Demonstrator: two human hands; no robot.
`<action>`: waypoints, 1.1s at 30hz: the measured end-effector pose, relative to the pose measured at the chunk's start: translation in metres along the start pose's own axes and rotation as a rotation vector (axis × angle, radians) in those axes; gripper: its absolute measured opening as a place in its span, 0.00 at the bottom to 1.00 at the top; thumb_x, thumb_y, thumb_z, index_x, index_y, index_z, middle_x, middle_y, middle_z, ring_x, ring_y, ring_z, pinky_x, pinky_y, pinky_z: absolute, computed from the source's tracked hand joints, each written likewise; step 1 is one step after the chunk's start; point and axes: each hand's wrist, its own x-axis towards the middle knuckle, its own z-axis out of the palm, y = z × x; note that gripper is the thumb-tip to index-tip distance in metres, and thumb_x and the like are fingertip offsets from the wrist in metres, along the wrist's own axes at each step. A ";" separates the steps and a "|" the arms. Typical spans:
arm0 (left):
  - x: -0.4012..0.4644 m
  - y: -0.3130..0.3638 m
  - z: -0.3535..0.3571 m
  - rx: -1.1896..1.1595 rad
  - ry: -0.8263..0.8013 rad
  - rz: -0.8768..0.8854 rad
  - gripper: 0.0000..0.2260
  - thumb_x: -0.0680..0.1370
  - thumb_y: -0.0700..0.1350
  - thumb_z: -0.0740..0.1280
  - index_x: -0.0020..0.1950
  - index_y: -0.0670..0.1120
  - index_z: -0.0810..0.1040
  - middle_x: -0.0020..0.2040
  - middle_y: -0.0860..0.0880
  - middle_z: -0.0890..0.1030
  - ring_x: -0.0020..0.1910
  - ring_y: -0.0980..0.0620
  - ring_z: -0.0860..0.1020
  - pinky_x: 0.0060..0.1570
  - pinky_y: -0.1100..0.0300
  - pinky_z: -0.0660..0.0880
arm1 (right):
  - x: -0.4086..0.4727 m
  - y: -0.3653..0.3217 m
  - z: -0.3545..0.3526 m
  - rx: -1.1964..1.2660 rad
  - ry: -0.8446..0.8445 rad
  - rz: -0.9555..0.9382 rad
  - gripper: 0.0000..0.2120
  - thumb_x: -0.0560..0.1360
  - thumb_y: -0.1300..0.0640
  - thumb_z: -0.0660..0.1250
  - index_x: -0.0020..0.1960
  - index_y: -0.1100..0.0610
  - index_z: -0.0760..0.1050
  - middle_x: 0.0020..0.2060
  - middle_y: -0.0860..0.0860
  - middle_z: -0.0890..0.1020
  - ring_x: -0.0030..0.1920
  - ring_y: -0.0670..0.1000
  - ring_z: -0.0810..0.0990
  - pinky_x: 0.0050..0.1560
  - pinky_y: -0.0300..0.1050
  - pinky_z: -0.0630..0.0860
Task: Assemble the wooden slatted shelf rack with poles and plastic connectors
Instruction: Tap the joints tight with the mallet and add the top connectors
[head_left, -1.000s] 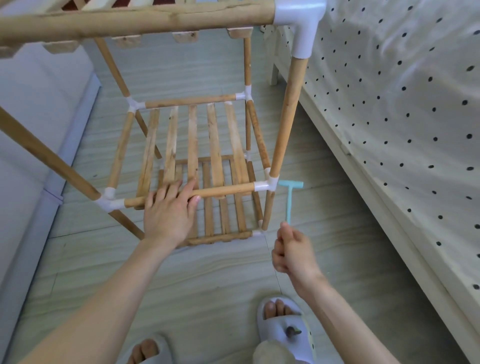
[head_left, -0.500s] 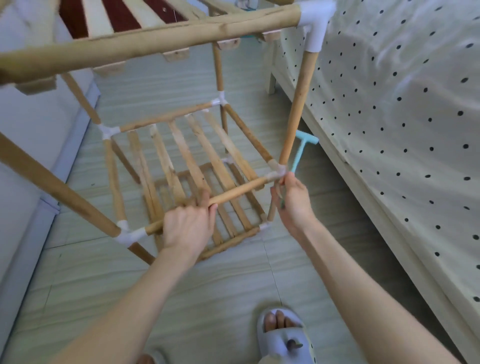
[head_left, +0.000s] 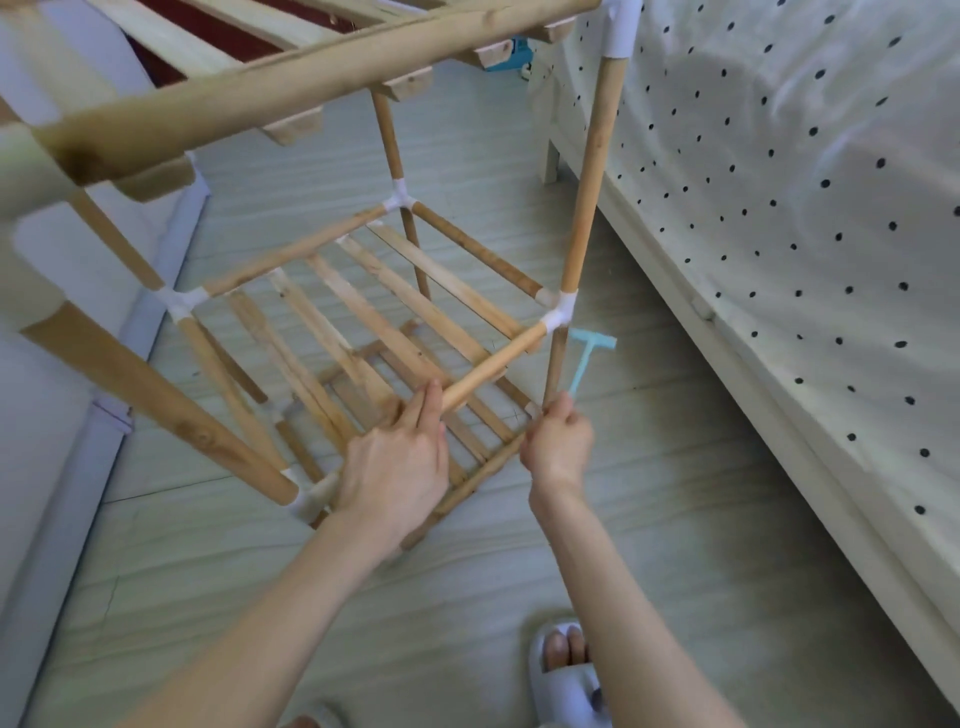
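Wooden rack (head_left: 363, 291) filled the frame's centre and upper left, your left hand (head_left: 397, 467) curled round its front pole (head_left: 488, 366), your right hand (head_left: 558, 447) gripped a small blue hammer (head_left: 584, 361) beside the white corner connector (head_left: 558, 312).

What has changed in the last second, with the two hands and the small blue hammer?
The right hand carried the blue hammer up beside the white connector, then drew it back down a little. The left hand, first lying flat over the front pole, now holds it from the near side. The hammer stays gripped; the rack stays standing.
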 end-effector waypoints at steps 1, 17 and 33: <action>0.001 0.000 0.001 0.003 -0.011 0.008 0.25 0.82 0.51 0.46 0.78 0.45 0.51 0.76 0.51 0.61 0.69 0.49 0.69 0.44 0.50 0.79 | 0.002 0.002 -0.003 0.040 0.073 -0.021 0.17 0.82 0.52 0.48 0.38 0.55 0.65 0.32 0.54 0.72 0.33 0.51 0.70 0.37 0.48 0.70; -0.056 -0.033 -0.021 -0.382 0.122 0.279 0.17 0.71 0.33 0.65 0.58 0.42 0.80 0.62 0.48 0.79 0.57 0.49 0.80 0.41 0.56 0.81 | -0.042 -0.011 -0.001 0.176 -0.472 0.278 0.13 0.83 0.52 0.51 0.47 0.57 0.68 0.43 0.51 0.71 0.50 0.53 0.72 0.58 0.54 0.74; -0.048 -0.121 0.003 -0.215 -0.064 0.054 0.25 0.79 0.42 0.58 0.76 0.46 0.57 0.77 0.47 0.55 0.77 0.47 0.49 0.73 0.53 0.48 | -0.006 -0.050 0.050 0.163 -0.521 0.351 0.17 0.81 0.48 0.54 0.40 0.55 0.72 0.41 0.53 0.75 0.44 0.51 0.75 0.37 0.53 0.75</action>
